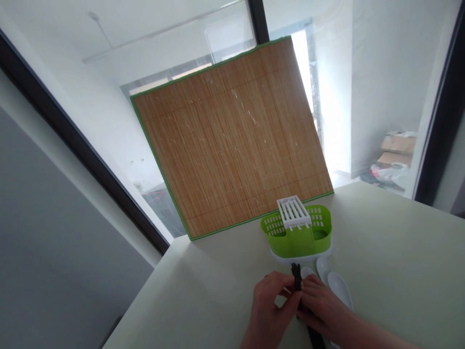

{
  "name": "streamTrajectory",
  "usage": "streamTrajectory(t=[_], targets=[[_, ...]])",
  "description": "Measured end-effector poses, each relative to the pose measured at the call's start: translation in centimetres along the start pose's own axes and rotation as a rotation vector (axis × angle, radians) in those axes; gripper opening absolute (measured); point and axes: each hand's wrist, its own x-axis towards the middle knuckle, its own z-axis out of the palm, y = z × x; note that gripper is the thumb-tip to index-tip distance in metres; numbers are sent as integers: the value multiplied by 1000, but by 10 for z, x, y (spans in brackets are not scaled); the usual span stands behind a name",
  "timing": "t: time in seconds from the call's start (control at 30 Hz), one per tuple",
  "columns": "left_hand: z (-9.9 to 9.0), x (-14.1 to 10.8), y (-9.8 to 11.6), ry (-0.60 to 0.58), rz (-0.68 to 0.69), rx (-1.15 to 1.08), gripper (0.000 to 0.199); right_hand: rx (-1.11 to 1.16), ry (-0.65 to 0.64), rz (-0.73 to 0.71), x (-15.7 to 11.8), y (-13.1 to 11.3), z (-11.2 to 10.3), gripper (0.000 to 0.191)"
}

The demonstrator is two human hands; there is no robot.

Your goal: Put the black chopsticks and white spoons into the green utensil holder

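My left hand (272, 300) is closed, its thumb and fingers pinching a black fork-like utensil (297, 277) with short prongs at the top. On the other side, my right hand (323, 303) curls its fingers against the same utensil. Its dark handle (315, 337) comes out below my hands; the part between is hidden. White spoons lie on the table beside my right hand: a large spoon (339, 288), a smaller spoon (323, 268), and another white bowl end (307, 272) partly covered by my fingers.
Just beyond my hands stands a green cutlery holder (300, 244) with perforated sides, a white base and a white slatted rack (293, 212) across its middle. A bamboo mat (232, 140) with green edging leans against the glass behind the white table (392, 271).
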Motion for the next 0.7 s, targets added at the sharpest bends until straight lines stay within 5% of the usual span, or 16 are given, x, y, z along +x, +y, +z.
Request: streamTrajectory(t=[0.47, 0.7], targets=[[-9, 3, 2, 43, -75, -31, 17, 100, -84, 121, -2, -1, -2, 7], [-66, 30, 20, 297, 9, -3, 11, 82, 33, 71, -1, 11, -18, 17]])
